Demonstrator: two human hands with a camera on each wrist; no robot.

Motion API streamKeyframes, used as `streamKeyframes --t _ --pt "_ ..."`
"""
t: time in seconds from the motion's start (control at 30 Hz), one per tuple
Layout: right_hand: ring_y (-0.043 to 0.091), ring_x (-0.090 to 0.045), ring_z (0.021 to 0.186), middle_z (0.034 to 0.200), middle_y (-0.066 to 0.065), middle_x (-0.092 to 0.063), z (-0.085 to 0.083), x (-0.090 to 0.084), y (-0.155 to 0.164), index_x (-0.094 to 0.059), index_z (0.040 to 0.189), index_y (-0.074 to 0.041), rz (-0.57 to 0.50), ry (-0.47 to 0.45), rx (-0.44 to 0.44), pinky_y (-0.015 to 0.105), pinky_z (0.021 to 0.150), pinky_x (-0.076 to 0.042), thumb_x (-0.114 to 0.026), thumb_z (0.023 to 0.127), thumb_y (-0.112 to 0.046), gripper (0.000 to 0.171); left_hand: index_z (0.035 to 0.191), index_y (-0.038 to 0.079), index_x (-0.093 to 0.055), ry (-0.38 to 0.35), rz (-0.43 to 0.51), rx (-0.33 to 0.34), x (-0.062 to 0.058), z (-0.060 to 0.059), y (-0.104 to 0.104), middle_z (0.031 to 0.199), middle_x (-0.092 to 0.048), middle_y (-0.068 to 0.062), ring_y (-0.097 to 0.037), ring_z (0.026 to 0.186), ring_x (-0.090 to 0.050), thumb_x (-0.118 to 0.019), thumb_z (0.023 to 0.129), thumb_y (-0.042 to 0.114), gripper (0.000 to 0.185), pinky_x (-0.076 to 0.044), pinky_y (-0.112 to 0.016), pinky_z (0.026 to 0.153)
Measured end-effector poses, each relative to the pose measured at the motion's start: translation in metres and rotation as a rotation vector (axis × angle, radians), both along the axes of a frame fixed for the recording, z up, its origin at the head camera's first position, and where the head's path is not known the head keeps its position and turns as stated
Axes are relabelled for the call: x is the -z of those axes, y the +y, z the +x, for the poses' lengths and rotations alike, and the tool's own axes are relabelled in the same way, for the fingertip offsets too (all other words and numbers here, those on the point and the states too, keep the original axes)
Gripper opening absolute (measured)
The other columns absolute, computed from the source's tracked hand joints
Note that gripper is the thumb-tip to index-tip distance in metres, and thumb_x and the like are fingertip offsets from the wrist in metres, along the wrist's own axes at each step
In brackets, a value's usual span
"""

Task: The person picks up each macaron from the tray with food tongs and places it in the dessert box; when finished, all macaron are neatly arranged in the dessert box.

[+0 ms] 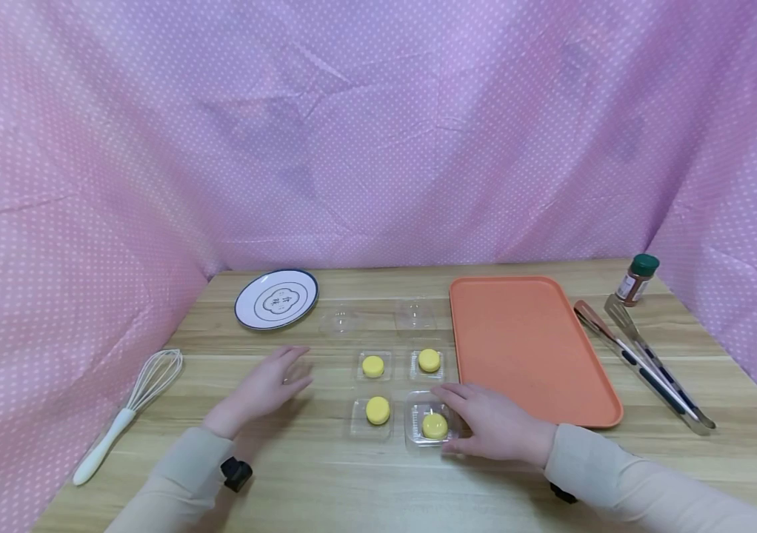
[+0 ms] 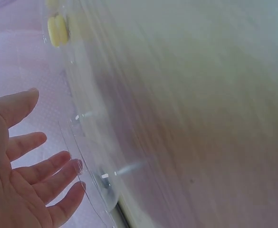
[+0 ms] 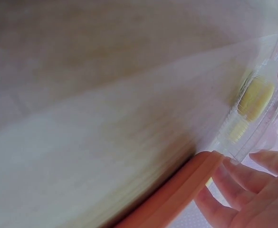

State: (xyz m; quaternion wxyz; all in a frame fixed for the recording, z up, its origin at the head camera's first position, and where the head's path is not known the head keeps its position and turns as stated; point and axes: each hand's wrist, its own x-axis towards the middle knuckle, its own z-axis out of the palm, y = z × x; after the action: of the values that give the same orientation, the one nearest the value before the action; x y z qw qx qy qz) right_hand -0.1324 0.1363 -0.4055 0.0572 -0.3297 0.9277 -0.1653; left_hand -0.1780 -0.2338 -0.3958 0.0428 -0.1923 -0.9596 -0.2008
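Observation:
Several clear plastic boxes, each with a yellow macaron, sit mid-table in the head view. The front right box (image 1: 416, 438) has a clear cover over its macaron (image 1: 435, 426). At that box's right side is my right hand (image 1: 492, 423), thumb near its front corner and fingers by its back corner; whether they press on it I cannot tell. The front left macaron (image 1: 378, 410) lies in an uncovered box, as do the back left macaron (image 1: 373, 366) and back right macaron (image 1: 429, 360). My left hand (image 1: 264, 391) hovers left of them, fingers spread, holding nothing.
Clear lids (image 1: 415, 314) lie behind the boxes. A white plate (image 1: 276, 299) is back left, a whisk (image 1: 124, 419) far left. An orange tray (image 1: 525, 348) borders the boxes on the right; past it are metal tongs (image 1: 652, 377) and a green-capped jar (image 1: 637, 280).

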Motion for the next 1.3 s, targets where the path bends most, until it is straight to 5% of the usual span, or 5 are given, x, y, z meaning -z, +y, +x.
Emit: streamKeyframes --t 0.73,1.3 --pt "0.029 -0.052 0.122 0.138 0.010 -0.050 0.000 -0.002 0.000 -0.045 0.139 -0.010 0.004 -0.006 -0.003 0.046 0.098 -0.046 -0.071 0.079 -0.049 0.076 0.138 0.000 -0.045 -0.106 -0.066 -0.017 0.004 -0.002 -0.010 0.128 -0.051 -0.023 -0.032 0.105 -0.058 -0.064 0.090 0.025 0.057 -0.048 -0.051 0.094" --pt "0.029 -0.051 0.122 0.137 0.011 -0.051 0.002 -0.004 -0.001 -0.045 0.139 -0.008 -0.008 -0.009 -0.005 0.046 0.099 -0.046 -0.070 0.079 -0.049 0.077 0.132 -0.001 -0.048 -0.160 -0.070 -0.035 0.001 -0.005 -0.012 0.129 -0.051 -0.027 -0.041 0.115 -0.054 -0.067 0.087 0.017 0.052 -0.045 -0.054 0.098"
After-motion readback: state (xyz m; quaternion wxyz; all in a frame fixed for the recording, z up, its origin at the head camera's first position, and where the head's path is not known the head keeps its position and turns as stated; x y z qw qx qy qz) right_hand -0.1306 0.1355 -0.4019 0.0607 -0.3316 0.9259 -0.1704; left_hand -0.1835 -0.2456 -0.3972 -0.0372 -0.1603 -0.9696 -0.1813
